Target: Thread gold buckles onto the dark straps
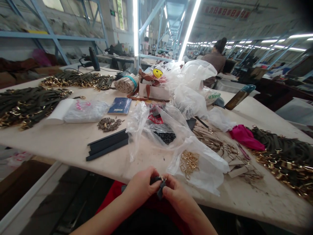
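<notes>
Both my hands meet at the near edge of the worktable (73,143). My left hand (141,186) and my right hand (177,194) are closed in a pinch on a small dark strap piece (160,188) with a bit of gold metal at its top. Just beyond them lies a clear plastic bag of gold buckles (189,162). A stack of black strips (107,144) lies to the left of my hands.
Piles of dark straps with gold hardware (26,106) fill the left side, and another pile (286,160) the right. Plastic bags (193,81), a blue booklet (119,105), a pink cloth (245,136) and a bottle (238,97) crowd the middle. A person (215,57) sits behind.
</notes>
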Demonstrator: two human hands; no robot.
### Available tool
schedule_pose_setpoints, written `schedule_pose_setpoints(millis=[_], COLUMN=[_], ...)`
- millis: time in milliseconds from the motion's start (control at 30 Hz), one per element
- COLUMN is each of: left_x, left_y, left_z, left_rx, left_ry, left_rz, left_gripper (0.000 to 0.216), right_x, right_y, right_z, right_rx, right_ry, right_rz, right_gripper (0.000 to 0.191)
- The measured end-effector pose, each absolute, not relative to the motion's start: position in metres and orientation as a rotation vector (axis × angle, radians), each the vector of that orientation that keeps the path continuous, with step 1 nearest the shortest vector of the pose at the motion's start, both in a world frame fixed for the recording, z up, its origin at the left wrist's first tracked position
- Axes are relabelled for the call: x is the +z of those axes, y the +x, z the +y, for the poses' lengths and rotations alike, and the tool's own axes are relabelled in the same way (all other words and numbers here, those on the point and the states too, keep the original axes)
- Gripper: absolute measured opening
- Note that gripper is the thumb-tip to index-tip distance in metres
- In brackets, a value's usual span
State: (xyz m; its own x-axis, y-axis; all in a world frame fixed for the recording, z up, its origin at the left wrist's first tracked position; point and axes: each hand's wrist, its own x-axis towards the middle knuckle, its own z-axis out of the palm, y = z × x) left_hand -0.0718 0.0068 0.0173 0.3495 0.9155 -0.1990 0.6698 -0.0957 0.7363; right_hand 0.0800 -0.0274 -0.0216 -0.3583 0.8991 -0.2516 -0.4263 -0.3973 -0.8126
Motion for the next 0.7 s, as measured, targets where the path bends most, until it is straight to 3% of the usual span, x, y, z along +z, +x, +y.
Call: schedule_pose_setpoints(millis=[333,700], left_x=[0.015,0.003], left_y=[-0.077,-0.073], left_z=[0.001,-0.007], left_rx=[0.459,0.537], left_ry=[1.757,1.15], left_rz=[1.245,1.021], left_gripper=[0.02,0.024], right_x=[-0.021,-0.033], right_y=[0.079,0.077], right_z=[-0.031,-0.03], right_rx=[1.828,1.051], right_ry=[-0.863,-1.438], right_rz=[-0.762,-1.109], right_gripper=[0.035,0.034])
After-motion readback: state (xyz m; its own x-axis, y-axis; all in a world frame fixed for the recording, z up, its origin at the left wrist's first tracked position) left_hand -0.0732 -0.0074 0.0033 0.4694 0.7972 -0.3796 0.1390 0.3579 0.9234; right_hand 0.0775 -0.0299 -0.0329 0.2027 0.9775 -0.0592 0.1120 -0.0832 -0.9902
